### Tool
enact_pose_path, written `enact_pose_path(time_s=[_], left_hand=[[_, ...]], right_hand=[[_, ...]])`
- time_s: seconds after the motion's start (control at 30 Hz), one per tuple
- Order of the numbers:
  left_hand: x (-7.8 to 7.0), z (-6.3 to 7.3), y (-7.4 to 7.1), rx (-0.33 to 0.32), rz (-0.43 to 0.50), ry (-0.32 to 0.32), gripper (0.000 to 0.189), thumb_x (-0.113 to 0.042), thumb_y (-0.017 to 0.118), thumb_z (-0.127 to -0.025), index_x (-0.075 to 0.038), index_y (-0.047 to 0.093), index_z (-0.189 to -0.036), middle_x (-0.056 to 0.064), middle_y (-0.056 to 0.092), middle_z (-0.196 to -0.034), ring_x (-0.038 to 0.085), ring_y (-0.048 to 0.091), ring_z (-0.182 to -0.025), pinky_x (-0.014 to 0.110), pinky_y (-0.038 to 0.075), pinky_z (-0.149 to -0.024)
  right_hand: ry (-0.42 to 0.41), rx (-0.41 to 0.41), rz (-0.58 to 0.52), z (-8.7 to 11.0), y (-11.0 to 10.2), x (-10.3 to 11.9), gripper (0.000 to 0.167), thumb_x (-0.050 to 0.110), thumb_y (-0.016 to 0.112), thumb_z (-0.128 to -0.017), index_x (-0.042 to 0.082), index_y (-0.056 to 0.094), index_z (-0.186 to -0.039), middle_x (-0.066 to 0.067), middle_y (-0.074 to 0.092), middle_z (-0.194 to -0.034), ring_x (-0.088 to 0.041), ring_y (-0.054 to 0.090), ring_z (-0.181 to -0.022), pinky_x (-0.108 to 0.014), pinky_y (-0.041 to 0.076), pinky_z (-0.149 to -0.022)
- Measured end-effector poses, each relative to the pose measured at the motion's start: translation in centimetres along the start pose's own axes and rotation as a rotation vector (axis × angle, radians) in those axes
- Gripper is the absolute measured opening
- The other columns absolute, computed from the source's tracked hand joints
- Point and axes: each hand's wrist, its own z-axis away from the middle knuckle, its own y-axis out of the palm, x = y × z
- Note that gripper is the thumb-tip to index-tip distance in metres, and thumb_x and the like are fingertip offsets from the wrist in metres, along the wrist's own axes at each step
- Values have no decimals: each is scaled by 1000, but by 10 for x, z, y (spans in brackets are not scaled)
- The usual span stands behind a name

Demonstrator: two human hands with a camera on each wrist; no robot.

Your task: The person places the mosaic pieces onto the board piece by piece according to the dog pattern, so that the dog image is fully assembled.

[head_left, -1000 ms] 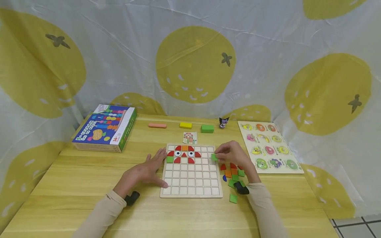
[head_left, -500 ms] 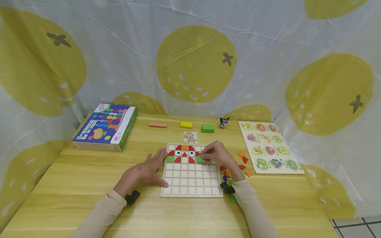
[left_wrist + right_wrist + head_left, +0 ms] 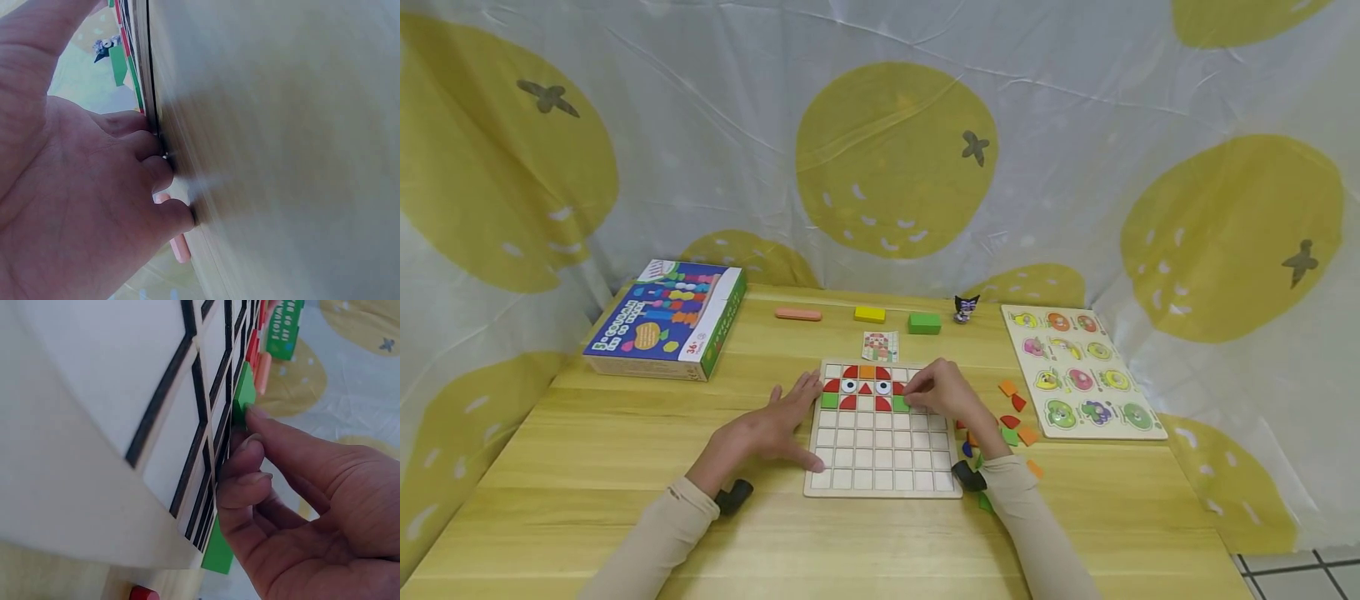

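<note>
A wooden grid board [image 3: 883, 458] lies on the table with red, orange and eye-marked tiles making a face near its far edge. A green square tile [image 3: 829, 401] fills a cell at its left side. My right hand [image 3: 951, 392] reaches over the board's right half. Its thumb and index finger pinch the edge of another green square tile [image 3: 244, 394], which sits in a cell just right of the red pieces. My left hand [image 3: 767, 429] rests spread against the board's left edge, thumb near the front corner and fingers farther back.
Loose red, orange, green and blue tiles [image 3: 1011, 422] lie right of the board, partly behind my right wrist. A small pattern card [image 3: 880, 347], a yellow block [image 3: 869, 314], a green block [image 3: 924, 323] and a figurine [image 3: 966, 309] stand beyond. A fruit puzzle [image 3: 1075, 375] and game box [image 3: 662, 321] flank them.
My right hand has carried the green tile leftward from the board's right edge to the cell beside the red pieces, where it now sits. My left hand has stayed in place.
</note>
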Motion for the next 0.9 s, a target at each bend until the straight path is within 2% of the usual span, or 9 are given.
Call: enact_pose_path(time_s=[0.33, 0.53, 0.63, 0.73, 0.83, 0.9], left_hand=[[-1, 0, 0, 4, -9, 6, 132, -46, 94, -82, 2, 10, -171, 20, -5, -181, 39, -7, -167, 66, -5, -131], [-1, 0, 1, 5, -1, 7, 131, -45, 94, -83, 3, 10, -171, 21, -5, -180, 40, -7, -167, 67, -6, -130], [0, -1, 0, 1, -7, 8, 130, -45, 94, -83, 3, 10, -171, 21, -5, -181, 40, -7, -167, 66, -6, -130], [1, -1, 0, -6, -9, 15, 131, -45, 94, -83, 3, 11, -171, 21, -5, -180, 41, -7, -167, 67, -5, -130], [3, -2, 0, -6, -7, 15, 132, -46, 94, -82, 3, 10, -171, 21, -5, -180, 41, -7, -167, 67, -5, -130], [3, -1, 0, -3, -7, 12, 132, -46, 94, -83, 2, 9, -171, 21, -5, -180, 40, -7, -167, 67, -5, -130]], right_hand=[[37, 0, 2, 1, 2, 2, 7, 2, 88, -88, 7, 86, -91, -1, 79, -88, -14, 63, -76, -26, 54, -69], [19, -28, -22, 5, -3, 4, 1, 7, 85, -94, 6, 85, -95, -2, 78, -88, -18, 65, -74, -26, 55, -67], [-22, -101, -41, 13, -21, 4, 8, 13, 81, -99, 6, 85, -99, -6, 80, -90, -25, 68, -74, -28, 57, -65], [-90, -161, -36, 28, -50, -8, 13, 15, 78, -101, 5, 84, -105, -11, 80, -93, -34, 71, -75, -28, 55, -63], [-126, -186, -4, 43, -77, -32, 15, 12, 79, -100, 0, 83, -109, -11, 79, -93, -32, 71, -77, -26, 55, -64], [-100, -199, 39, 52, -90, -49, 16, 9, 80, -98, -2, 82, -109, -10, 78, -91, -25, 70, -77, -25, 55, -65]])
